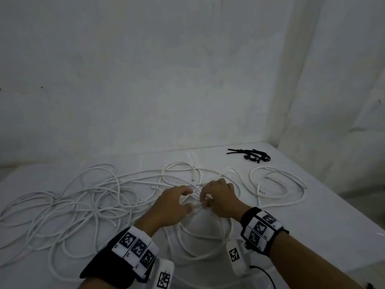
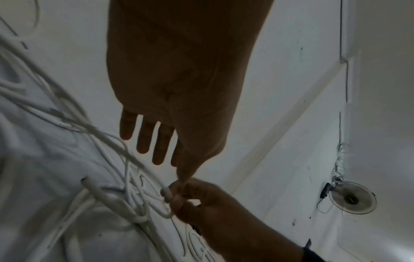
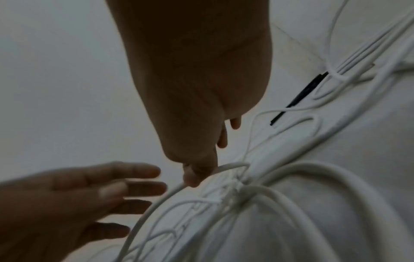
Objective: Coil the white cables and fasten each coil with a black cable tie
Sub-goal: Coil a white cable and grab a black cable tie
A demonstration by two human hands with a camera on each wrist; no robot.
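The right hand's fingers (image 3: 197, 175) are curled, thumb against fingertip, pinching a strand of white cable where several loops cross; the left wrist view shows the same pinch, with a short pale bit of cable showing above the knuckles. The left hand (image 1: 173, 205) hovers just beside it with its fingers spread and fairly straight, gripping nothing, though the thumb tip seems to touch the right hand (image 1: 220, 200) at the pinch. Nearest the person, a few rounded loops (image 1: 205, 234) hang toward the near table edge below the hands, looking like the start of a coil, not bound by anything. To the left and behind the hands the white cables (image 1: 68, 207) sprawl in an uneven tangle over the table (image 1: 333, 215), crossing one another, with cut ends poking out; a separate loose loop (image 1: 279, 186) lies to the right. Farthest off, near the wall, the black cable ties (image 1: 251, 155) lie in a small heap, apart from every cable. By my reading the task is barely begun: no finished coil, no tie fastened, most of the cable yet to be sorted. The cable looks smooth, round and springy, holding broad curves instead of lying flat; the ties are thin, flat, dark strips; the table covering is pale and matte.
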